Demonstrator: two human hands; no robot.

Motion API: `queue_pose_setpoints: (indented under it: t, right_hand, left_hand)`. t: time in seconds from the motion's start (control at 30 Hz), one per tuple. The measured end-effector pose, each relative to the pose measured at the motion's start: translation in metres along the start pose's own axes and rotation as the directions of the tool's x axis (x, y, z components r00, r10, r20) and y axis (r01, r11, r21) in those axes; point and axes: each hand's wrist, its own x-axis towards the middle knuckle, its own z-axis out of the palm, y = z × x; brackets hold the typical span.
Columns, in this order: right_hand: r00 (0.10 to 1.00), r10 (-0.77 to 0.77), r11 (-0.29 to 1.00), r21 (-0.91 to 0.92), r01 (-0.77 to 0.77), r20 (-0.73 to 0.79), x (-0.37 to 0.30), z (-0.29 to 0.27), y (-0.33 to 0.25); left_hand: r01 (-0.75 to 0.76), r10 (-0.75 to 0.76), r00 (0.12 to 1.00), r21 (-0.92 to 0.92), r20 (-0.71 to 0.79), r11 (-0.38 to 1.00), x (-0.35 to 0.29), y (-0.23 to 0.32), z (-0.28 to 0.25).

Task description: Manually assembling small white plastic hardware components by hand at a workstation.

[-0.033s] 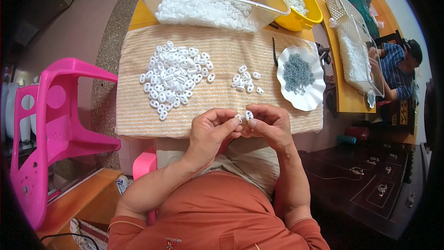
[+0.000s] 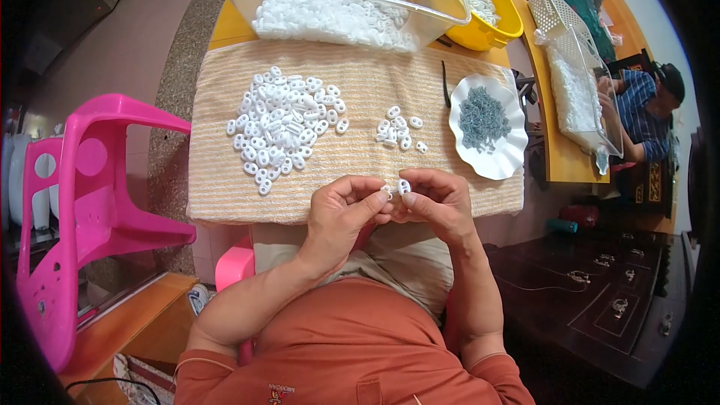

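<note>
Between its thumb and fingertips my right hand pinches a white oval two-holed plastic piece. My left hand is closed on a small pale piece, mostly hidden by the fingers. Both hands nearly meet at the front edge of a striped beige cloth. A few similar white ovals lie just beyond them. A large heap of these ovals spreads to the left. On the right, a white scalloped dish holds tiny grey-blue translucent pieces.
Behind the cloth stand a clear bin of white pieces and a yellow basin. A thin black strip lies near the dish. Left is a pink plastic chair. At a right-hand table, a co-worker reaches into another clear bin.
</note>
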Motion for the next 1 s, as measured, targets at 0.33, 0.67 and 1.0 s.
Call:
queue_pose_setpoints:
  t: [0.33, 0.67, 1.0]
  right_hand:
    - [1.0, -0.006, 0.997, -0.075, 0.007, 0.006, 0.0, -0.002, 0.001]
    - [0.999, -0.035, 0.997, -0.07, 0.037, 0.024, 0.0, -0.001, 0.003]
    - [0.999, -0.033, 0.996, -0.083, 0.035, 0.026, -0.001, 0.008, -0.002]
  left_hand:
    - [-0.01, 0.01, 1.0, -0.007, 0.0, 1.0, 0.0, -0.001, 0.0]
    - [-0.019, 0.019, 1.0, 0.013, -0.009, 1.0, 0.0, -0.002, 0.001]
    - [-0.024, 0.025, 1.0, 0.041, -0.014, 0.999, -0.001, -0.003, 0.001]
